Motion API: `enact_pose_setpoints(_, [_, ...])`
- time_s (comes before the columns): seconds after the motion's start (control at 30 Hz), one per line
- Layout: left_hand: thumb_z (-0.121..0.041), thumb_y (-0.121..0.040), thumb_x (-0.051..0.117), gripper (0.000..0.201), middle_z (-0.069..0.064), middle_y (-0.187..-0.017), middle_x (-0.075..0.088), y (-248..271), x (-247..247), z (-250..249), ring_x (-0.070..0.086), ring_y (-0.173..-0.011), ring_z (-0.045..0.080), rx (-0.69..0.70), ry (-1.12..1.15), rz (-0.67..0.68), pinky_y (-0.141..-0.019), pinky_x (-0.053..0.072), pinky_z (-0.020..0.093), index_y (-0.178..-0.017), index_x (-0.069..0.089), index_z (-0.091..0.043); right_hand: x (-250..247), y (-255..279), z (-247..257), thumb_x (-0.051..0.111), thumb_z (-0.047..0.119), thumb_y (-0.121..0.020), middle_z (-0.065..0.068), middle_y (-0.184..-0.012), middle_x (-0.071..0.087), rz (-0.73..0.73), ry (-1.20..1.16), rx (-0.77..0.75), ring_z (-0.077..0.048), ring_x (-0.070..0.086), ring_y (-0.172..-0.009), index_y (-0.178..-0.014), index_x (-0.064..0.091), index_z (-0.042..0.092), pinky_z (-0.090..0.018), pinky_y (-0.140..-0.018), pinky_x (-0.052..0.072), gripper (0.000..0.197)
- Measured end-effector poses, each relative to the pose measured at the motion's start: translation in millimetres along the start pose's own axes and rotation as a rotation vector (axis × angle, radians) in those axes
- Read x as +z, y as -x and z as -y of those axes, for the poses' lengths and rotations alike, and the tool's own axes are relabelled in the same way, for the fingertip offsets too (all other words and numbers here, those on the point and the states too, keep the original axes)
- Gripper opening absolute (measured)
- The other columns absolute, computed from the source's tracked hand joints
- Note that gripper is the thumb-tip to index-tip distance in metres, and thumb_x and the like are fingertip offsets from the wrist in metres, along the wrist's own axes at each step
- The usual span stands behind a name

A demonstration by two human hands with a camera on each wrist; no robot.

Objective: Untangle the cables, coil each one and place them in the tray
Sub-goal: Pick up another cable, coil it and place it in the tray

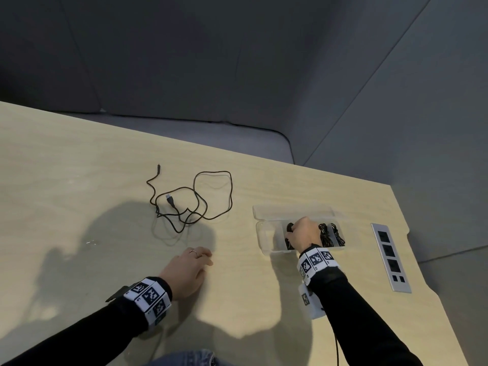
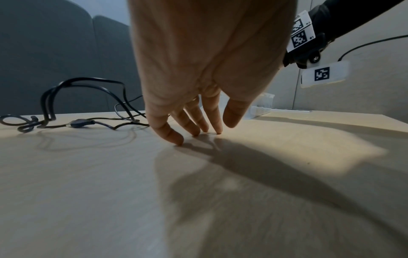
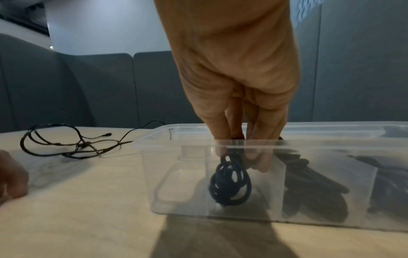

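Note:
A clear plastic tray [image 1: 264, 228] [image 3: 176, 174] with dividers stands on the right of the table. My right hand [image 1: 303, 233] [image 3: 240, 148] reaches down into one of its compartments and pinches a coiled dark cable [image 3: 230, 185] [image 1: 289, 228], which hangs inside the tray. Two more coiled cables [image 1: 330, 235] [image 3: 313, 188] lie in the compartments to the right. A loose black USB cable [image 1: 190, 202] [image 2: 84, 120] [image 3: 66, 144] sprawls tangled on the table centre. My left hand [image 1: 190, 268] [image 2: 198, 129] rests with straight fingertips on the table, short of that cable, holding nothing.
A metal socket strip [image 1: 390, 257] is set into the table [image 1: 79, 180] near its right edge. The tray's clear lid [image 1: 290, 210] lies behind the tray. A grey sofa [image 1: 211, 128] runs past the table's far edge.

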State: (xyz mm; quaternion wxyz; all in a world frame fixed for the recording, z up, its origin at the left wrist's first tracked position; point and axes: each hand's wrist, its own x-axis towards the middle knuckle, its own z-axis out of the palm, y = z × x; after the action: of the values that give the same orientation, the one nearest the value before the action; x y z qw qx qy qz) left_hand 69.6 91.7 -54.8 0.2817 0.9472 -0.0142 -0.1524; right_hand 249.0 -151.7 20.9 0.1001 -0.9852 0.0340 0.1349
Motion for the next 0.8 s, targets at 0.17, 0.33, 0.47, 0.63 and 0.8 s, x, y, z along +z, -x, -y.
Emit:
enact_pose_setpoints(0.17, [-0.034,-0.084,0.031,0.044,-0.014,-0.138,0.042,1.1,1.3,1.9,0.040,-0.121,0.014,-0.011,0.014,0.012,-0.096,0.041,0.034,-0.118,0.058,-0.025,6.4,-0.9,10.7,0.038,0.002,-0.093,-0.017,-0.110,0.064,0.074,0.310,-0.164,-0.033,0.061,-0.101,-0.107,0.059,0.002,-0.035,-0.079,0.049,0.026])
enact_pose_setpoints(0.33, [-0.028,-0.087,0.039,0.036,-0.014,-0.139,0.041,2.1,3.4,1.8,0.039,-0.122,0.013,-0.014,0.011,0.014,-0.097,0.041,0.036,-0.118,0.057,-0.025,-0.6,-8.5,10.2,0.042,0.005,-0.093,-0.016,-0.107,0.065,0.148,0.416,-0.241,-0.031,0.061,-0.100,-0.100,0.061,0.003,-0.035,-0.079,0.049,0.021])
enact_pose_setpoints(0.47, [-0.026,-0.088,0.040,0.035,-0.013,-0.140,0.040,2.9,3.5,1.6,0.038,-0.123,0.014,-0.014,0.016,0.009,-0.097,0.041,0.037,-0.119,0.057,-0.025,-5.0,-10.9,-3.8,0.063,0.023,-0.085,-0.015,-0.079,0.063,0.181,0.318,-0.193,-0.028,0.063,-0.084,-0.057,0.044,0.011,-0.029,-0.064,0.046,0.036])
enact_pose_setpoints(0.63, [-0.030,-0.085,0.036,0.039,-0.012,-0.139,0.042,2.6,1.7,0.6,0.039,-0.122,0.014,-0.006,0.028,0.012,-0.098,0.040,0.035,-0.117,0.058,-0.022,8.4,-3.3,-0.9,0.049,0.008,-0.088,-0.006,-0.065,0.050,0.089,0.269,-0.156,-0.027,0.054,-0.074,-0.063,0.044,0.008,-0.028,-0.060,0.042,0.025])
enact_pose_setpoints(0.8, [-0.034,-0.081,0.028,0.048,-0.011,-0.138,0.044,5.8,4.1,-0.8,0.041,-0.121,0.016,0.006,0.007,-0.036,-0.096,0.042,0.033,-0.116,0.059,-0.020,16.2,-4.3,1.8,0.048,-0.002,-0.090,-0.017,-0.092,0.062,0.041,0.134,-0.030,-0.033,0.061,-0.088,-0.067,0.047,0.005,-0.033,-0.067,0.043,0.024])
